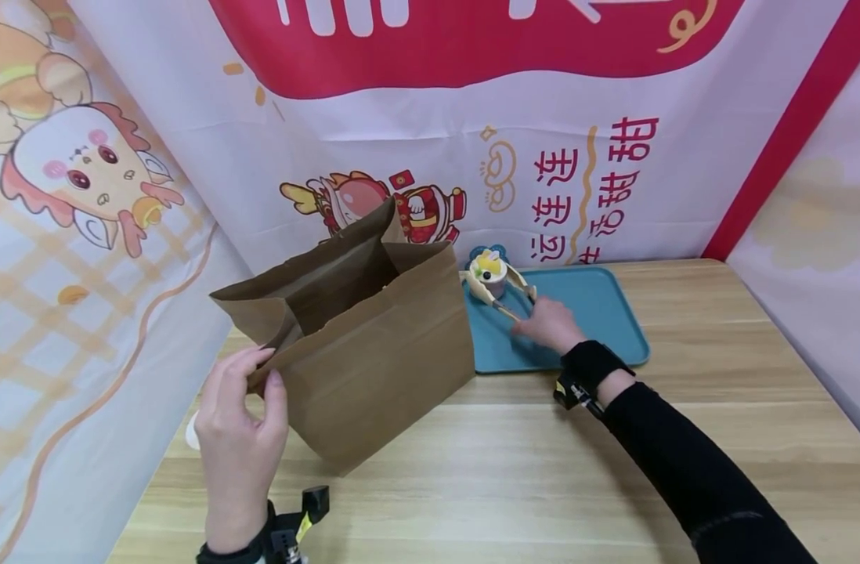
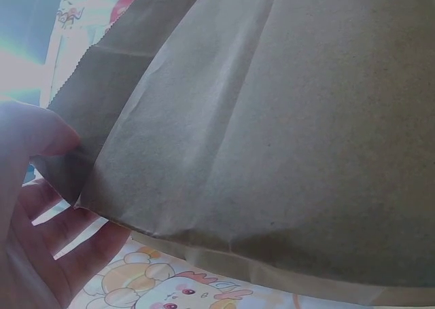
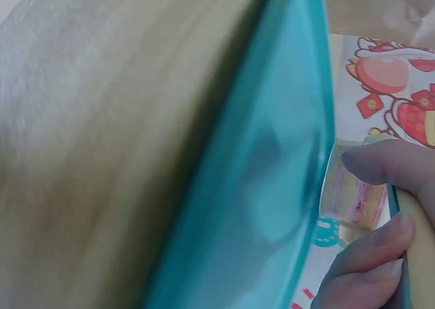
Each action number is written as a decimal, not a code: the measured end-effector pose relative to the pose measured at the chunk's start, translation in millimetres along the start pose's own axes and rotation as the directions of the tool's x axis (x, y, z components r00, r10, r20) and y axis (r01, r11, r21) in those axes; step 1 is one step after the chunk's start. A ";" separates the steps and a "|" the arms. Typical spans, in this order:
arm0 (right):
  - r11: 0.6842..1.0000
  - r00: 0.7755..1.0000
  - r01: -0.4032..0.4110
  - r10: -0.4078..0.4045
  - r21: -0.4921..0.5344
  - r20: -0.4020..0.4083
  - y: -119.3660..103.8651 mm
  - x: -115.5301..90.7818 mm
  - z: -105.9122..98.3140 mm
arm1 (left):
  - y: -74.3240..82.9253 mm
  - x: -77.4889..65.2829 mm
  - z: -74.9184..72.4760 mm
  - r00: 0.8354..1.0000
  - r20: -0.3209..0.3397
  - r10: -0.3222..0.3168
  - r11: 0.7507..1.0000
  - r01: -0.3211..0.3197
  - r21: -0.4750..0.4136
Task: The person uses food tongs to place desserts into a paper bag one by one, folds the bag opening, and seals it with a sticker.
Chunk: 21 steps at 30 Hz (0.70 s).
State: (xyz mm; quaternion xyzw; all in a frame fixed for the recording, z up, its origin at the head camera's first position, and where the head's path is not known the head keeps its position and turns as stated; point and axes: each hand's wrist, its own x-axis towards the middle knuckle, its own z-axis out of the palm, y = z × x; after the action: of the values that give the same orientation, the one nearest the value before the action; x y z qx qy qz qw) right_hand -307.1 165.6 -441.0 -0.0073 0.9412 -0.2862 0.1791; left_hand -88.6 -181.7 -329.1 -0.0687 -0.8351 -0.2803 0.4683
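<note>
A brown paper bag (image 1: 395, 352) stands open-topped on the table, tilted a little. My left hand (image 1: 241, 423) pinches its near left top edge between thumb and fingers; the left wrist view shows the thumb on the bag's side panel (image 2: 197, 132). My right hand (image 1: 551, 323) grips pale tongs (image 1: 479, 290) over the blue tray (image 1: 578, 294). Between the tong ends is a small dessert cup (image 1: 493, 283) topped with cream, yellow fruit and a dark berry. Pink and cream layers show through the cup (image 3: 350, 193) in the right wrist view.
The wooden table (image 1: 472, 470) meets a printed cloth backdrop (image 1: 402, 117) behind and another printed cloth (image 1: 84, 313) on the left. A small white object (image 1: 193, 431) shows partly behind my left hand. The bag stands against the tray's left side in the head view.
</note>
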 end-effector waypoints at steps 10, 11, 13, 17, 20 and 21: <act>0.997 0.997 0.076 -0.077 -0.030 -0.031 0.5 -13.5 -26.0 | 0.3 -0.2 0.1 1.000 -0.008 -0.001 1.000 0.001 -0.009; 0.996 0.996 0.080 -0.081 -0.029 -0.036 -0.5 -15.1 -28.6 | 0.3 -0.1 0.3 1.000 -0.010 -0.001 1.000 0.001 -0.010; 0.996 0.995 0.083 -0.084 -0.026 -0.046 -2.8 -18.2 -34.0 | 0.3 -0.2 0.2 1.000 -0.012 -0.001 1.000 0.001 -0.011; 0.995 0.994 0.090 -0.092 -0.041 -0.065 -8.5 -25.9 -45.8 | 0.5 -0.2 0.1 1.000 -0.015 -0.001 1.000 0.001 -0.011; 0.992 0.991 0.106 -0.111 -0.071 -0.079 -11.3 -32.2 -55.3 | 0.8 -0.1 0.1 1.000 -0.012 0.002 1.000 -0.003 -0.011; 0.991 0.990 0.111 -0.118 -0.079 -0.083 -12.4 -34.6 -58.4 | 0.9 -0.2 0.0 1.000 -0.011 0.003 1.000 -0.003 -0.010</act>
State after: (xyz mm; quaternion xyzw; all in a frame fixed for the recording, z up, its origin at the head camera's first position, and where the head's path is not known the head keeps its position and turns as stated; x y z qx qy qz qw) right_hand -295.7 190.5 -377.7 -0.0554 0.9562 -0.2611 0.1204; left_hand -88.2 -180.9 -328.9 -0.0710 -0.8310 -0.2843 0.4729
